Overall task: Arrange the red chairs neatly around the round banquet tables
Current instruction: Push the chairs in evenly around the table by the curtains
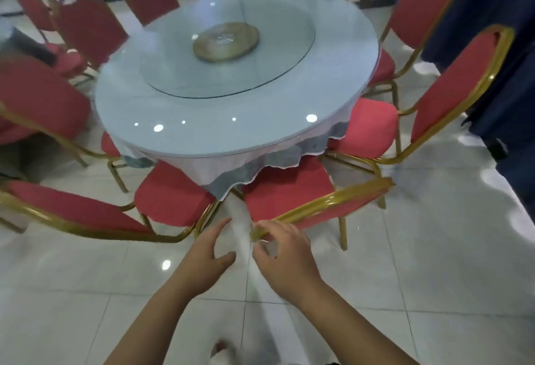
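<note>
A round banquet table (202, 139) with a glass turntable and a pale cloth stands ahead of me. Several red chairs with gold frames ring it. The chair right in front of me (286, 194) has its seat tucked under the cloth. My right hand (280, 252) pinches the left end of its gold backrest rail. My left hand (207, 252) hovers open between that chair and the chair to its left (170, 197), holding nothing. A further chair (451, 95) stands at the table's right side.
More red chairs (86, 29) crowd the left and belong partly to another table. A person in dark clothes (498, 46) stands at the right edge. Glossy white floor tiles (434, 278) lie open around me. My foot (223, 350) shows at the bottom.
</note>
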